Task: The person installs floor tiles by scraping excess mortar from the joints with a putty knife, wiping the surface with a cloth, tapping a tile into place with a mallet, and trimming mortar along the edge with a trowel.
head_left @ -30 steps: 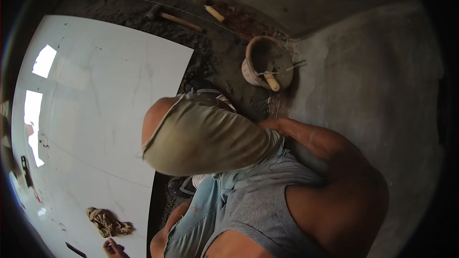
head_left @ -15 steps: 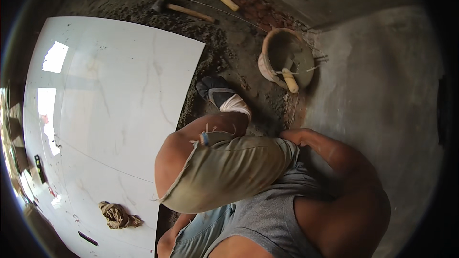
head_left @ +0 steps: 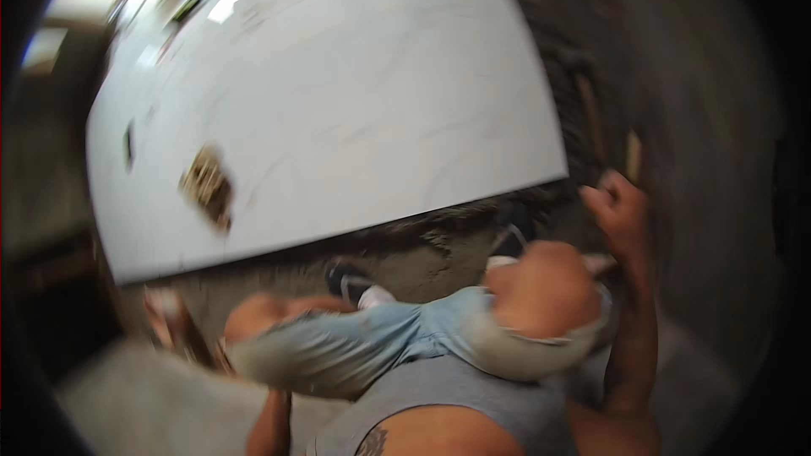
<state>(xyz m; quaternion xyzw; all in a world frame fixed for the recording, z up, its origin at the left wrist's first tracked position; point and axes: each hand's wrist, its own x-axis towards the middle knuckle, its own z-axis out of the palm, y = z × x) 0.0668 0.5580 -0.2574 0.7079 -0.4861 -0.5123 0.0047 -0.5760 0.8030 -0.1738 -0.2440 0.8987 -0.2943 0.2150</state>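
One large white slab [head_left: 380, 118] fills the far and middle part of the scene, smooth and glossy, with faint grey veining, a thin line across its far part and bright patches of light reflected there. Its near edge runs just beyond the squatting person's shoes, over rough, dark, gritty ground [head_left: 422, 257].

The right hand [head_left: 618, 203] is out beyond the right knee, near the slab's near right corner but apart from it in the view. Its fingers look loosely curled; blur leaves unclear whether they hold anything. A pale wooden piece [head_left: 634, 152] shows just past the knuckles, and contact cannot be told. Farther off, on the dark ground right of the slab, lies a slim brown wooden shaft [head_left: 591, 114].

The left hand [head_left: 162, 312] is a smear near the slab's near left corner; I cannot tell how its fingers stand. The left thigh covers part of that arm.

On the slab's left part lies a crumpled tan cloth [head_left: 207, 186], bunched and soft-edged, with a narrow dark strip [head_left: 129, 145] to its left and a dark, oblong tool [head_left: 187, 7] well beyond. Both bent knees stand between the hands, above two dark shoes [head_left: 513, 232].
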